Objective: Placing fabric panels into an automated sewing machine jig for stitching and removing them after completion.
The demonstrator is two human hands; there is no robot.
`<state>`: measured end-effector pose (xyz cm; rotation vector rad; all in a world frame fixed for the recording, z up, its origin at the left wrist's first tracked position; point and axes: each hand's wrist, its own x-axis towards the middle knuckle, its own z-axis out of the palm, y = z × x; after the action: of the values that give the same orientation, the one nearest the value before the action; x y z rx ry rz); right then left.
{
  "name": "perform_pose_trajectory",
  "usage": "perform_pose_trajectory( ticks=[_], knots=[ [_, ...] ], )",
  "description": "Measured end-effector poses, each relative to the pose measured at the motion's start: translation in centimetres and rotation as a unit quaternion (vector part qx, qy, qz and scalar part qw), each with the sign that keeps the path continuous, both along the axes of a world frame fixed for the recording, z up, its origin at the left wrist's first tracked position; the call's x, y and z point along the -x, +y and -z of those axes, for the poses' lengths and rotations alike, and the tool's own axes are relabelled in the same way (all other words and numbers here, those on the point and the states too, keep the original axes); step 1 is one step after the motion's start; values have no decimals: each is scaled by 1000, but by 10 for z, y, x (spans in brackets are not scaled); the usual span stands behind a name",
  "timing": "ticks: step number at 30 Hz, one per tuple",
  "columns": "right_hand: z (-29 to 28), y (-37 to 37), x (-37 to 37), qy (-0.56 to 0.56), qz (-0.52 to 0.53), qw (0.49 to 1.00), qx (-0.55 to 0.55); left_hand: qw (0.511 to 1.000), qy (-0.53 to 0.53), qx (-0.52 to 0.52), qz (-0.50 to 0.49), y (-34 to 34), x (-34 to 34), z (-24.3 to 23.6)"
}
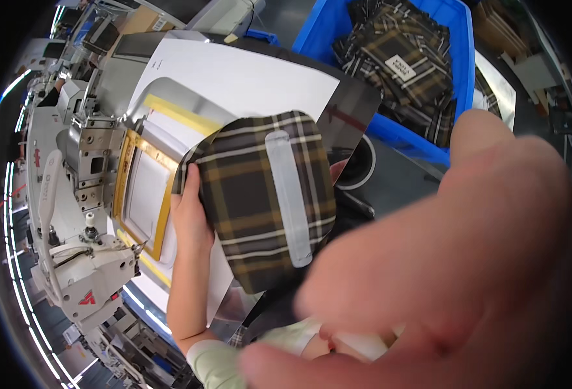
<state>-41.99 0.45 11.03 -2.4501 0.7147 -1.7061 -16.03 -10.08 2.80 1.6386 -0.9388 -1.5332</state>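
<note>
A rounded plaid fabric panel [240, 194] in black, brown and white is held up in the middle. My left hand [192, 214] is closed on its left edge, thumb on the front face and the other fingers behind. A bit of skin shows past the panel's right edge; whose fingers these are is unclear. A pale grey strip [289, 198] runs lengthwise down the panel. My right hand [454, 253] looms large and blurred close to the camera on the right. Its fingers are too smeared to show whether they hold anything.
A white and grey sewing machine [98, 279] stands on the left, with a yellow-edged frame [125, 188] beside it. A white sheet [234, 71] covers part of the worktable. Behind, on the right, a blue crate [462, 58] holds a heap of plaid pieces [403, 45].
</note>
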Motion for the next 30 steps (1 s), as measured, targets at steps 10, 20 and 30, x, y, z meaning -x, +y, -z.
perform_pose_trajectory(
  ticks=[10, 20, 30],
  knots=[
    [24, 35, 91, -70, -58, 992, 85, 998, 15, 37, 49, -5, 20, -3],
    [10, -43, 47, 25, 210, 972, -101, 981, 17, 153, 114, -3, -9, 31],
    [261, -385, 129, 83, 359, 673, -641, 975, -2, 188, 120, 7, -17, 37]
  ],
)
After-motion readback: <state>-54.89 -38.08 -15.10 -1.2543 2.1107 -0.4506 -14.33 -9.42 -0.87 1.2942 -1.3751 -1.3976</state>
